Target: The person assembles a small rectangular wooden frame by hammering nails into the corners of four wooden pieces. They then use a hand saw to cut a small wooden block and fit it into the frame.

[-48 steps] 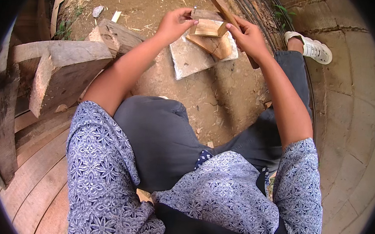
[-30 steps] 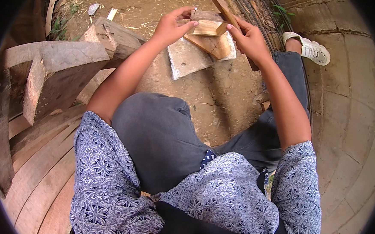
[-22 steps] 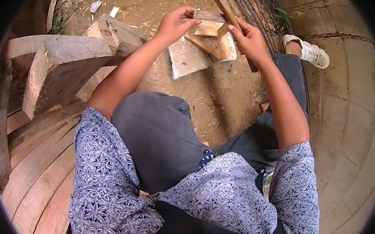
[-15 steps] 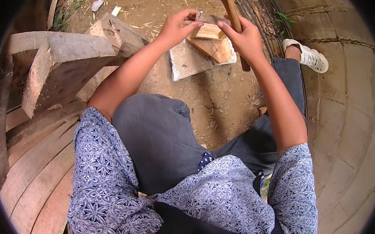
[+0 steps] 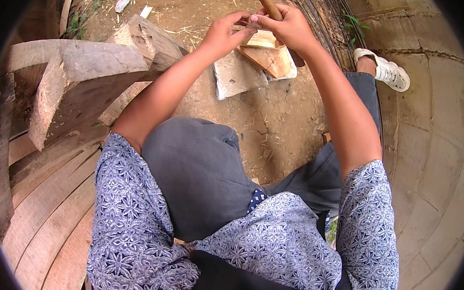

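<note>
My right hand (image 5: 294,29) is closed around a brown wooden handle (image 5: 265,2), which slants up and out past the top edge. The tool's head is out of view. Thumb and fingers of my left hand (image 5: 225,35) come together beside my right thumb, over a small wooden box-like piece (image 5: 262,39). What the left fingers pinch is too small and covered to make out. Beneath the piece lies an angled wood block (image 5: 274,62), resting on a pale flat slab (image 5: 236,76) on the ground.
Large rough timbers (image 5: 96,62) rise at the left, with long boards (image 5: 52,224) below them. Thin dark rods (image 5: 324,28) run along a wall of pale panels (image 5: 420,114) at the right. My foot in a white shoe (image 5: 388,69) stands beside it. Wood scraps dot the dirt floor (image 5: 244,124).
My right hand and the handle have moved left and slightly up, so the thumb now meets my left fingers. A nail that showed beside the left fingertips is now hidden.
</note>
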The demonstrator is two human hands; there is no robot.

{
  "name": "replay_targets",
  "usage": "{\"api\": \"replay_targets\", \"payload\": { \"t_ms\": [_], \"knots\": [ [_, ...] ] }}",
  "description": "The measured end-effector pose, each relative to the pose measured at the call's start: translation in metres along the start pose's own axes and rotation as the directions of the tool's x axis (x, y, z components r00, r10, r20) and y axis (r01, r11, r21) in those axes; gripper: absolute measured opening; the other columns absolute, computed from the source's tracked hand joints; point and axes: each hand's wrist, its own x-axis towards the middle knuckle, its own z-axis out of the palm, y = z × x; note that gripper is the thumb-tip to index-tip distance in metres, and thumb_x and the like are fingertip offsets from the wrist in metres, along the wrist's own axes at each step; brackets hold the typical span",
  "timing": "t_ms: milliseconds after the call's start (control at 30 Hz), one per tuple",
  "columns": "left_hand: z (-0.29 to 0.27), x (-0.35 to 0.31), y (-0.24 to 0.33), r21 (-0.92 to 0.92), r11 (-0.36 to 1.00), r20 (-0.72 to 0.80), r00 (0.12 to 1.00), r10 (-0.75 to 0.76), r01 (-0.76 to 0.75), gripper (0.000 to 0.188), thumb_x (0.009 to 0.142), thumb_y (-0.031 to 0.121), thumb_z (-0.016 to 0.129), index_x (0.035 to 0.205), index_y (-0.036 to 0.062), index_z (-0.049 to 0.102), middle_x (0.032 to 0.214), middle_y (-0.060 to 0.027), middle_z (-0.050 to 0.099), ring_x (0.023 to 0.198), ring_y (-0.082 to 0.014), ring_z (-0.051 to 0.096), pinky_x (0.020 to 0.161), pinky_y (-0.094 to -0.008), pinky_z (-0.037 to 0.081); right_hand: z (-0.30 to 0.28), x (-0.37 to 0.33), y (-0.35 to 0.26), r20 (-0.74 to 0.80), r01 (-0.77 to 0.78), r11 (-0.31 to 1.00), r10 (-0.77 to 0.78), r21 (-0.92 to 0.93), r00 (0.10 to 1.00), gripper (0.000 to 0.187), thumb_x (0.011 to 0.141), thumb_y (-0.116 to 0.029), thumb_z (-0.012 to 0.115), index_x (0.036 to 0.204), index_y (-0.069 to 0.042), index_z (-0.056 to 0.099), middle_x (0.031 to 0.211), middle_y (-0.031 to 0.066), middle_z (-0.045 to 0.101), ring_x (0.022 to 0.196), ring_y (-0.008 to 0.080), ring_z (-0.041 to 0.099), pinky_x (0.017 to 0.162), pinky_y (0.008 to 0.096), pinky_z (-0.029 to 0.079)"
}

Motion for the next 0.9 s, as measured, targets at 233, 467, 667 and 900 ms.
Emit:
{"api": "replay_targets", "payload": {
  "t_ms": [233,467,667,900],
  "knots": [
    [-0.003,0.001,-0.001,0.088,0.996,0.04,0.999,-0.009,0.006,0.037,0.09,0.011,0.072,0.125,0.0025,0.061,0.111,-0.0096,0.068,0.102,-0.017,0.065,0.085,-0.0307,0.057,0.001,-0.001,-0.003,0.022,-0.021,0.999,0.022,-0.037,1.0,0.036,0.087,-0.038,0.078,0.096,-0.004,0.069,0.059,-0.004,0.054,0.047,0.0044,0.049,0.041,0.0227,0.039],
    [-0.002,-0.002,0.011,0.042,0.998,0.056,0.997,-0.056,0.054,0.04,0.092,0.011,0.07,0.13,0.0025,0.059,0.116,-0.0103,0.067,0.107,-0.0185,0.065,0.093,-0.0333,0.057,0.0,0.002,-0.001,0.018,-0.029,0.998,0.03,-0.061,0.999,0.038,0.087,-0.04,0.077,0.096,-0.003,0.069,0.064,-0.0024,0.058,0.048,0.0056,0.051,0.042,0.0225,0.041],
    [-0.003,0.003,0.007,0.095,0.995,0.036,0.998,-0.043,0.039,0.04,0.091,0.016,0.072,0.127,0.0028,0.062,0.109,-0.0102,0.07,0.104,-0.0186,0.066,0.09,-0.0334,0.055,-0.013,-0.02,-0.025,-0.058,-0.002,0.999,0.004,0.034,0.998,0.041,0.094,-0.039,0.069,0.114,-0.003,0.065,0.07,-0.0026,0.057,0.05,0.0046,0.049,0.043,0.0217,0.039],
    [-0.001,0.003,-0.003,0.155,0.986,-0.022,0.998,-0.061,0.064,0.038,0.088,0.018,0.076,0.121,0.0046,0.064,0.104,-0.0101,0.071,0.101,-0.0181,0.068,0.083,-0.0326,0.056,-0.044,-0.124,-0.051,-0.101,0.095,0.972,-0.119,-0.216,0.988,0.043,0.101,-0.03,0.058,0.134,-0.003,0.056,0.083,0.01,0.066,0.072,0.0135,0.059,0.065,0.0301,0.047]
  ]
}}
